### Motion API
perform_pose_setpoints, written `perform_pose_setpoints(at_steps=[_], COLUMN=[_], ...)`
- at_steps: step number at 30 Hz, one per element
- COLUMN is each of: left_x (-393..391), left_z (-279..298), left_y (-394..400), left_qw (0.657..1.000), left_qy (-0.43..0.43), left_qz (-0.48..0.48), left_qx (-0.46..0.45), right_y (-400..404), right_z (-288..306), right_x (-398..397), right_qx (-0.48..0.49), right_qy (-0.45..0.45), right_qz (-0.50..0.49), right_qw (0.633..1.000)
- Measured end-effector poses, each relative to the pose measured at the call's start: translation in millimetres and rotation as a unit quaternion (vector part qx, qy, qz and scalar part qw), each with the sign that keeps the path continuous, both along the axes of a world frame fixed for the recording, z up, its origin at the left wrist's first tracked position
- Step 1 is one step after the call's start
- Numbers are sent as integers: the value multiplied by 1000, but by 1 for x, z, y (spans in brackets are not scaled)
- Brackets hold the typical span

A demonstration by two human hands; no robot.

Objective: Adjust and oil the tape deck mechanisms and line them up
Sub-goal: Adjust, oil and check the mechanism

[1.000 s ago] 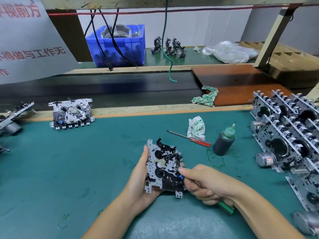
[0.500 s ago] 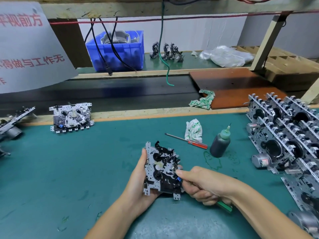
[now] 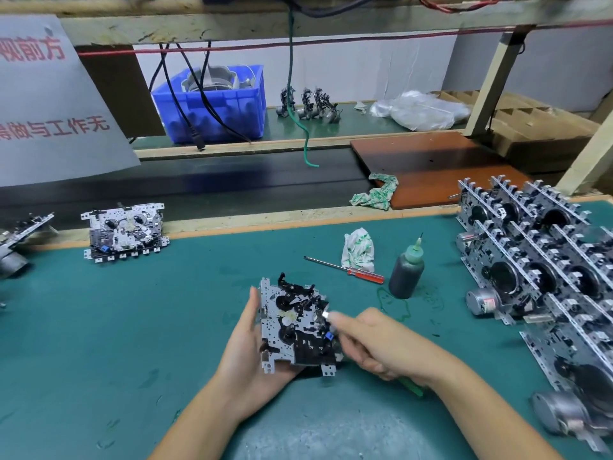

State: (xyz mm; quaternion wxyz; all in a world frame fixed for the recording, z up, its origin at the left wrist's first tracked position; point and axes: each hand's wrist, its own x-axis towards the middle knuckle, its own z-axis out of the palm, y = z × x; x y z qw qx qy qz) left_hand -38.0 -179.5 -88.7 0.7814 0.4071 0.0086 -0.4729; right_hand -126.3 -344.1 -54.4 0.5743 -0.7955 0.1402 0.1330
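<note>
A metal tape deck mechanism [image 3: 292,323] is held upright over the green mat. My left hand [image 3: 252,353] cradles it from behind and below, thumb along its left edge. My right hand [image 3: 374,343] grips a green-handled tool [image 3: 411,386] whose tip is on the mechanism's right side near a small blue part. A dark oil bottle [image 3: 406,275] with a green nozzle stands to the right, with a red-handled screwdriver [image 3: 345,268] beside it. Rows of mechanisms [image 3: 537,270] are lined up at the right. Another mechanism [image 3: 124,230] lies at the mat's far left edge.
A crumpled cloth [image 3: 358,249] sits behind the screwdriver, another cloth [image 3: 376,194] on the brown board [image 3: 431,167]. A dark conveyor belt [image 3: 199,184] runs behind the mat. A blue bin [image 3: 212,104] with hanging cables and a plastic bag [image 3: 418,109] are on the far shelf.
The view has tilted slightly, so everything sits lower in the frame. My right hand's fingers have shifted a little along the mechanism's right side; my left hand keeps its hold.
</note>
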Motion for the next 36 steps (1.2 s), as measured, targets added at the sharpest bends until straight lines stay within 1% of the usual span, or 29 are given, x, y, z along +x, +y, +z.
perform_pose_setpoints(at_steps=[2,4,6,8,10,12,17,23,30,32,34,35,36], left_x=[0,-2,-3,-4,-4,-4,-4,-5,-6,-6,-6,-5,-4], left_z=[2,4,6,6,6,6,7,6,7,7,6,5,4], left_y=[3,3,3,4,4,4,5,4,6,6,6,7,6], left_qw=[999,998,996,996,995,995,993,994,991,991,991,992,992], left_qy=[22,44,57,56,50,49,61,39,52,61,70,76,78], left_qz=[3,9,11,10,9,13,10,-12,-16,-11,-10,-7,-3], left_qx=[-26,-50,-64,-76,-86,-86,-102,-104,-120,-117,-111,-105,-99], right_y=[-7,-11,-10,-6,-2,0,1,0,-1,-2,-4,-7,-9], right_z=[0,-1,-3,-8,-11,-13,-12,-8,-9,-9,-9,-11,-13], right_x=[3,5,6,6,7,7,7,7,7,7,8,9,9], right_qx=[2,17,41,50,17,7,12,43,40,43,67,62,17], right_qy=[-75,-148,-202,-229,-234,-235,-237,-223,-216,-222,-237,-249,-262], right_qz=[-79,-124,-114,-80,-46,-29,-12,3,7,-4,-52,-83,-113], right_qw=[994,981,972,969,971,972,971,974,976,974,968,963,958])
